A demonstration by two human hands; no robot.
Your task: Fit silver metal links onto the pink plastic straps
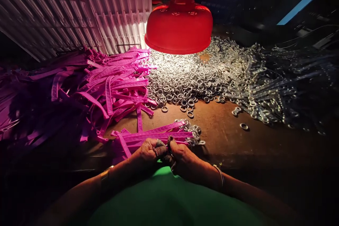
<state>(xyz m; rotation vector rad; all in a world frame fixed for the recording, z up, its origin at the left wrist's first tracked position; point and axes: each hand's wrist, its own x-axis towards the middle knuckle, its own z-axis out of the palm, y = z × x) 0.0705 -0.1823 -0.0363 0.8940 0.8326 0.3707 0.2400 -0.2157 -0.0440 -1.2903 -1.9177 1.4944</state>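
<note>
My left hand (150, 149) and my right hand (182, 155) meet at the near edge of the table, in front of my green top (164, 197). Dark worn covers wrap several of my fingers. Both hands are closed with the fingertips pressed together, and whatever is between them is hidden. Just beyond lies a small bundle of pink straps (159, 136), some with metal ends. Beside it, near my right hand, is a little heap of metal rings (194, 132).
A large tangle of pink straps (113, 84) covers the left. In the middle a pile of loose rings (182, 77) lies under a red lamp (178, 28). Strands with rings (259, 88) spread rightward. A ribbed pale panel (116, 10) stands behind. One ring (244, 126) lies apart.
</note>
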